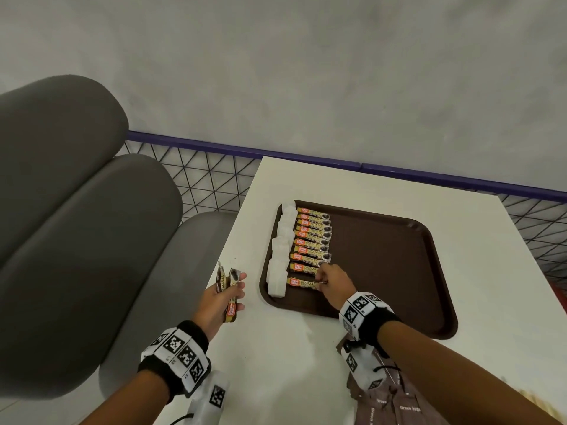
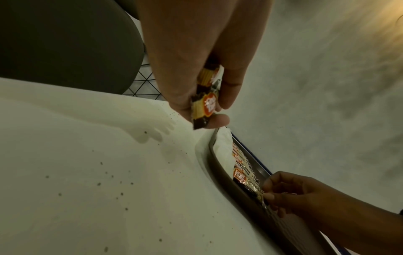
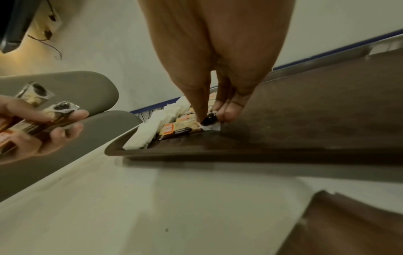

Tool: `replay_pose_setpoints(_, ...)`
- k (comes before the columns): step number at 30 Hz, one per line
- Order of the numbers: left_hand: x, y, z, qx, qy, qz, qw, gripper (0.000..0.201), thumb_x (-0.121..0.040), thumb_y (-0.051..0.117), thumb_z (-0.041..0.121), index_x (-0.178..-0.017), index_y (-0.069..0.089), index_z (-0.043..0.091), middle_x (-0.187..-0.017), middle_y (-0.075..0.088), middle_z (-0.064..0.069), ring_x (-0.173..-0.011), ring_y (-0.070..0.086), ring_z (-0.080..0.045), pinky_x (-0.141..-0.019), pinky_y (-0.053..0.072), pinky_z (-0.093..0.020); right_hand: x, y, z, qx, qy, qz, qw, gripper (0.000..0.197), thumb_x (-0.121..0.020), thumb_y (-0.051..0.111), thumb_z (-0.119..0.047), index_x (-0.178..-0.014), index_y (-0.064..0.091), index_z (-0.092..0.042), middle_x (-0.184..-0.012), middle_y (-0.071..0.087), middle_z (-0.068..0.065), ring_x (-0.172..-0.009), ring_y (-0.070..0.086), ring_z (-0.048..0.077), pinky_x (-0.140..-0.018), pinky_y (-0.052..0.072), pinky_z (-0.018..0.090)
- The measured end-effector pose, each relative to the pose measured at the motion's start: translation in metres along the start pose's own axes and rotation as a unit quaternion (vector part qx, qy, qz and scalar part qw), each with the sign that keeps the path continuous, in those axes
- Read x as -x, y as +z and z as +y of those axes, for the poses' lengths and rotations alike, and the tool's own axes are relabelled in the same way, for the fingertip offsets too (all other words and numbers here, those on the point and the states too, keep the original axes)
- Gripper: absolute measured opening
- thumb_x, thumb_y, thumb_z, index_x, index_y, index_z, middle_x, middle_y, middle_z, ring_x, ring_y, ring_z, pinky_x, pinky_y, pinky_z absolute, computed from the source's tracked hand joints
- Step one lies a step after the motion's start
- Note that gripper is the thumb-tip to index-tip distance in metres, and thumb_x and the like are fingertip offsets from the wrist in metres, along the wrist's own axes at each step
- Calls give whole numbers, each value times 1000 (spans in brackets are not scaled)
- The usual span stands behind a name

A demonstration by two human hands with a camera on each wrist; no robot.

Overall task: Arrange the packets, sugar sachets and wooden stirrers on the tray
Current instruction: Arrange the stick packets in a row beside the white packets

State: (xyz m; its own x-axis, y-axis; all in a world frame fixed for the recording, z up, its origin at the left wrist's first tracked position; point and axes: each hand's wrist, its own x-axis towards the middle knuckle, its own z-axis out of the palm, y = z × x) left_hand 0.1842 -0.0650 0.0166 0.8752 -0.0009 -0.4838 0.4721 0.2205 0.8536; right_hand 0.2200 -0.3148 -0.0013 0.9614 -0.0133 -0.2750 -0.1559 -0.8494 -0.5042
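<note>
A brown tray (image 1: 383,250) lies on the white table. Along its left side runs a column of white sachets (image 1: 280,250) and beside it a column of several yellow coffee packets (image 1: 311,237). My right hand (image 1: 325,279) pinches the right end of the nearest packet (image 1: 302,283) (image 3: 183,128) in that column, which lies on the tray floor. My left hand (image 1: 227,294) hovers left of the tray and grips two more coffee packets (image 1: 228,289) (image 2: 206,103) (image 3: 43,113). No wooden stirrers show.
Brown sugar sachets (image 1: 395,403) lie on the table near its front edge, under my right forearm. A grey cushioned bench (image 1: 76,225) stands left of the table. A wire mesh fence with a blue rail (image 1: 399,171) runs behind it.
</note>
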Motion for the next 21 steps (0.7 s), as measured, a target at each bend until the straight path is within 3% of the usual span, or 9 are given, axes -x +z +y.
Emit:
replay_pose_setpoints(5,-1,0,0,-25,-1,-6,1000,25,-89,54,2,-106,66,16,-103,59,-1,-85,52,-17,-73,51,-29,-5,2,-3,-12,16,26,999,9,-87,54,-3,-94,60,-6,-99,41,1,-97,56,25,-87,45,30)
replay_pose_setpoints(10,-2,4,2,-18,1,-14,1000,27,-89,53,-1,-112,63,9,-114,60,7,-85,53,-16,-74,52,-30,-6,4,0,-7,18,47,999,10,-87,52,0,-91,60,-5,-100,44,5,-95,57,28,-83,46,31)
replay_pose_setpoints(15,-3,6,2,-18,-10,-23,1000,28,-91,53,3,-116,62,13,-98,56,-6,-89,54,-18,-70,58,-26,-8,6,2,-14,20,65,998,15,-87,51,1,-98,60,-4,-105,48,8,-95,57,27,-85,48,33)
replay_pose_setpoints(18,-5,7,0,-7,-11,-34,999,29,-91,56,7,-119,61,11,-102,58,-8,-88,58,-18,-79,58,-31,-6,6,1,-25,17,79,996,10,-89,51,-3,-95,59,-5,-109,49,10,-96,56,25,-83,47,31)
replay_pose_setpoints(21,-6,11,0,-11,-1,-38,999,26,-90,59,8,-115,62,12,-110,64,1,-90,62,-16,-84,55,-32,-3,6,-1,-42,-22,109,993,9,-90,53,-12,-98,56,-9,-104,48,3,-100,51,18,-84,46,28)
